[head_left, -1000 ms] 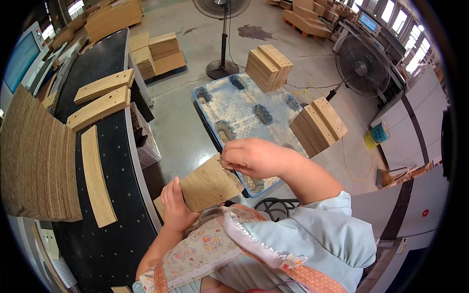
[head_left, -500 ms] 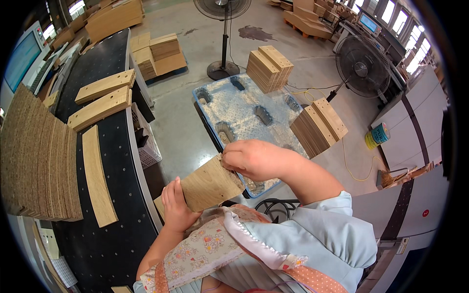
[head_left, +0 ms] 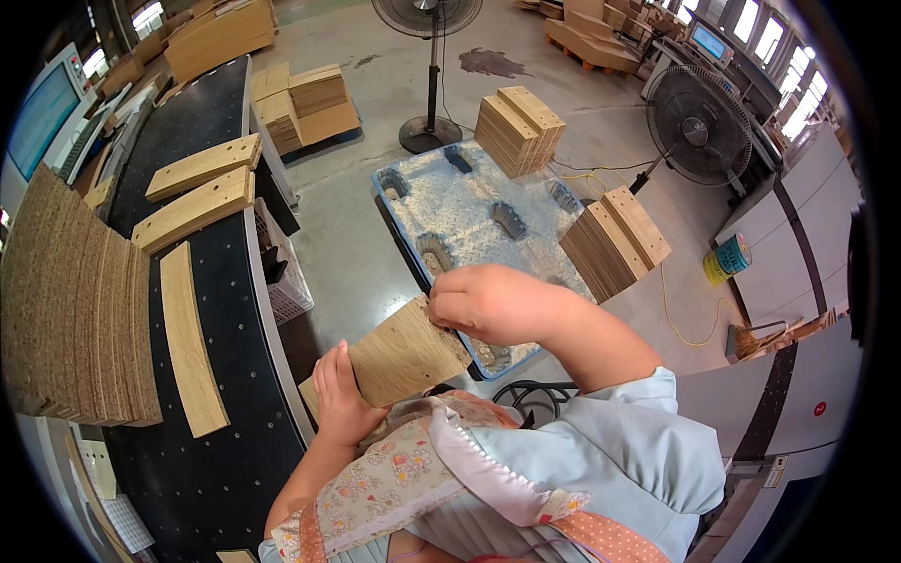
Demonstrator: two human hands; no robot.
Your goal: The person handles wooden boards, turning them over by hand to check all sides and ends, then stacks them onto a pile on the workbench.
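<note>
A pale wood-veneer board (head_left: 399, 352) is held at a tilt in front of my body, its rough particle edge towards my right. My left hand (head_left: 340, 399) grips it from the near left side, thumb and fingers on either side of the board. At the far right end, my right hand (head_left: 483, 302) is closed with curled fingers against the board's rough end edge. Whatever may be pinched in those fingers is hidden by the hand. A small dark hole shows near the board's right corner.
To my left, a black table (head_left: 239, 281) carries a tall stack of particle boards (head_left: 80, 310) and several loose curved boards (head_left: 192, 342). Ahead lies a blue pallet (head_left: 469, 211) with two board stacks (head_left: 610, 244). Beyond are a standing fan (head_left: 430, 131), another fan (head_left: 696, 127) and a can (head_left: 727, 260).
</note>
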